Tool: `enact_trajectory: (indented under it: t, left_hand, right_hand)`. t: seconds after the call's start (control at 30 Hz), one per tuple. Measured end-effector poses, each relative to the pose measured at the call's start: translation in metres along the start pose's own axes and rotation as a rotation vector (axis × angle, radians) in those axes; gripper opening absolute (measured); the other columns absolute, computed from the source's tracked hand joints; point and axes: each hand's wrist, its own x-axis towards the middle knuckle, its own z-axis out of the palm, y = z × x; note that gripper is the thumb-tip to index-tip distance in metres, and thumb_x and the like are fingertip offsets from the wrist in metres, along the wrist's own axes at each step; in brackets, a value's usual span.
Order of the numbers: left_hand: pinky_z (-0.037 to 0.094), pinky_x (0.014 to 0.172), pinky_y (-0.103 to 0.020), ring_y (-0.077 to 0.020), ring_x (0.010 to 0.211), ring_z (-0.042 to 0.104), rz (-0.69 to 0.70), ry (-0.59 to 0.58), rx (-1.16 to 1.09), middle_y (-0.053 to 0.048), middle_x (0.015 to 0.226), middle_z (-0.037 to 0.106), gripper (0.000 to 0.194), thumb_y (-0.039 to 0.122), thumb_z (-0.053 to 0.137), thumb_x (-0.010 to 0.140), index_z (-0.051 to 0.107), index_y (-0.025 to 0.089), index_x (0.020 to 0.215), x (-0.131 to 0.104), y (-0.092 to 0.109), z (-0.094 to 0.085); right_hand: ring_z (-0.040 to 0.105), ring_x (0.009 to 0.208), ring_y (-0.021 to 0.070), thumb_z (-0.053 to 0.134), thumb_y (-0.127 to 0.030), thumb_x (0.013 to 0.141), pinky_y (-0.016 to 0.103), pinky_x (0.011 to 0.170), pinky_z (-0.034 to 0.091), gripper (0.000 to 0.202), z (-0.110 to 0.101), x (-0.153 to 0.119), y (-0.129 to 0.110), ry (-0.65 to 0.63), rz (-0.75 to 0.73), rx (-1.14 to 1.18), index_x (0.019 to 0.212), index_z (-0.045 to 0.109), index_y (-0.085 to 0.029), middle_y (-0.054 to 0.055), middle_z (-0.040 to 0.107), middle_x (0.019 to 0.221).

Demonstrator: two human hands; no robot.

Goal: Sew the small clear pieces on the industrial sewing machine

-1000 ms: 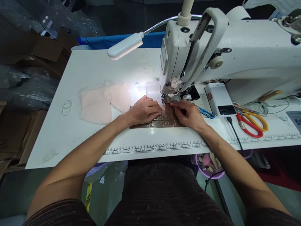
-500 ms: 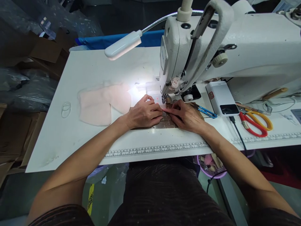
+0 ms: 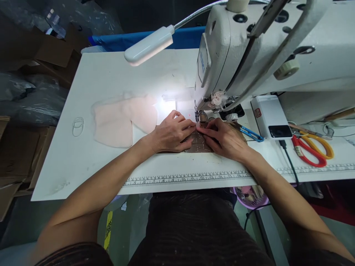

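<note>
Just in front of the presser foot of a white sewing machine, my left hand rests with bent fingers on a small light pink piece. From the right, my right hand meets it, thumb and index finger pressed at the same pink edge. Both hands lie over a brown plate on the table. The piece is mostly hidden under my fingers. Sheer pink fabric pieces lie flat to the left under the lamp's glow.
A lamp hangs over the white table. Two thin rings lie at left. On the right are blue snips, a white power bank with a cable, and red and yellow scissors. A purple basket stands below.
The view has shifted, so the machine and the tools at right look larger and further right. Both hands stay together at the pink piece, with nearly the same finger pose.
</note>
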Motion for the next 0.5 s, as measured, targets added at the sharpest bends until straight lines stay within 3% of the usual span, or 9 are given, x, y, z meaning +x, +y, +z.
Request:
enact_trajectory:
  t: [0.23, 0.37, 0.5]
  left_hand:
    - [0.042, 0.081, -0.042, -0.0241, 0.087, 0.059, -0.047, -0.066, -0.008, -0.013, 0.119, 0.067, 0.04, 0.039, 0.049, 0.096, 0.065, 0.013, 0.122, 0.001, -0.003, -0.002]
    - [0.042, 0.083, -0.043, -0.026, 0.093, 0.06, -0.071, -0.073, -0.022, -0.013, 0.124, 0.065, 0.042, 0.041, 0.049, 0.096, 0.063, 0.013, 0.123, 0.001, -0.006, -0.001]
    - [0.041, 0.084, -0.043, -0.0264, 0.096, 0.06, -0.095, -0.076, -0.031, -0.013, 0.126, 0.064, 0.042, 0.041, 0.049, 0.095, 0.062, 0.014, 0.124, 0.002, -0.008, 0.001]
  right_hand:
    - [0.063, 0.088, 0.026, 0.047, -0.028, 0.1, 0.041, 0.079, 0.055, 0.039, -0.004, 0.001, 0.002, -0.029, 0.071, 0.087, 0.133, 0.065, -0.019, 0.015, 0.06, 0.107]
    - [0.066, 0.086, 0.0235, 0.046, -0.03, 0.099, 0.038, 0.079, 0.055, 0.04, -0.016, 0.003, 0.007, -0.074, 0.138, 0.209, 0.133, 0.065, -0.018, 0.013, 0.065, 0.105]
    - [0.066, 0.077, 0.0211, 0.049, -0.031, 0.097, 0.034, 0.07, 0.054, 0.039, -0.03, 0.008, 0.013, -0.113, 0.195, 0.325, 0.13, 0.066, -0.017, 0.008, 0.069, 0.092]
